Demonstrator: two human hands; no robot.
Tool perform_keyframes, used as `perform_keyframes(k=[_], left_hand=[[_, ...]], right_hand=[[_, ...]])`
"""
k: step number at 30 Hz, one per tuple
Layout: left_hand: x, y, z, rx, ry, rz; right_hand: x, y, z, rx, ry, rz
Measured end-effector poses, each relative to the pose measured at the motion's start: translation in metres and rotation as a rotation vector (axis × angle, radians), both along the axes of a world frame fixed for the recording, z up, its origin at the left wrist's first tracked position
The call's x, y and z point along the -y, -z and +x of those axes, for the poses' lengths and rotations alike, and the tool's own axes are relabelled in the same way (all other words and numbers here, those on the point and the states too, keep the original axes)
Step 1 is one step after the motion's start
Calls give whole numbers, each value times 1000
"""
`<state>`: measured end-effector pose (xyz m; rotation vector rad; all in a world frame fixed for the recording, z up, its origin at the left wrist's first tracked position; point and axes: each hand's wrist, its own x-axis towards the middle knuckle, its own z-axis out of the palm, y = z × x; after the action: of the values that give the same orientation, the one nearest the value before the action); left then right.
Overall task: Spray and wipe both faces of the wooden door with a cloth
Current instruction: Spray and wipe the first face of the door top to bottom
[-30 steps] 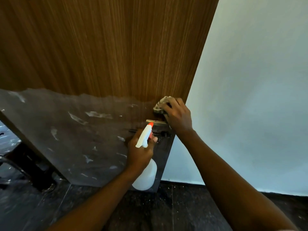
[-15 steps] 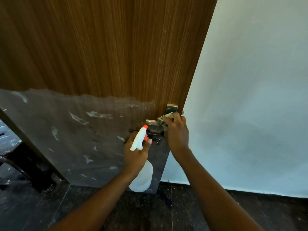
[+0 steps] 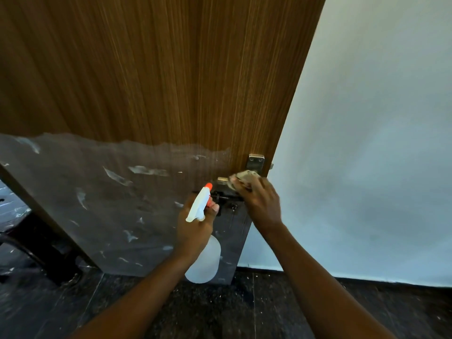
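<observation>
The wooden door (image 3: 156,77) fills the upper left; its lower part is covered by a dull, scuffed plastic film (image 3: 97,206). My right hand (image 3: 261,204) grips a crumpled beige cloth (image 3: 244,177) and presses it against the metal door handle (image 3: 255,161) near the door's right edge. My left hand (image 3: 195,231) holds a white spray bottle (image 3: 204,260) by its neck, with the orange-tipped nozzle pointing up at the door just left of the handle. A black latch (image 3: 225,199) sits between my hands.
A pale wall (image 3: 367,143) stands right of the door edge. The floor (image 3: 220,311) is dark speckled tile. Dark furniture legs (image 3: 44,250) show at lower left past the door.
My right hand with the cloth has slid down from above the handle plate onto the handle lever. The left hand and bottle have shifted slightly left.
</observation>
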<state>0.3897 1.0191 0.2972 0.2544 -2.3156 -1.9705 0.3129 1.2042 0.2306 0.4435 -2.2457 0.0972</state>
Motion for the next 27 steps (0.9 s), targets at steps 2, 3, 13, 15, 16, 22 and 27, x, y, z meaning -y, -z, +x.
perform_keyframes(k=[2, 3, 13, 15, 16, 22, 27], left_hand=[[2, 0, -2, -38, 11, 35], [3, 1, -4, -58, 12, 44], [0, 16, -5, -63, 60, -13], [-3, 17, -2, -36, 80, -6], [-3, 18, 0, -27, 88, 5], [14, 27, 1, -33, 63, -12], [30, 34, -3, -8, -45, -37]], right_hand=[[-18, 10, 5, -45, 81, -113], [-18, 15, 6, -41, 128, -186], [50, 0, 17, 108, 230, -1369], [49, 1, 21, 99, 259, -1410], [49, 2, 21, 91, 276, -1415], [84, 6, 12, 215, 232, -1285], [136, 16, -1, 368, 31, -1059]])
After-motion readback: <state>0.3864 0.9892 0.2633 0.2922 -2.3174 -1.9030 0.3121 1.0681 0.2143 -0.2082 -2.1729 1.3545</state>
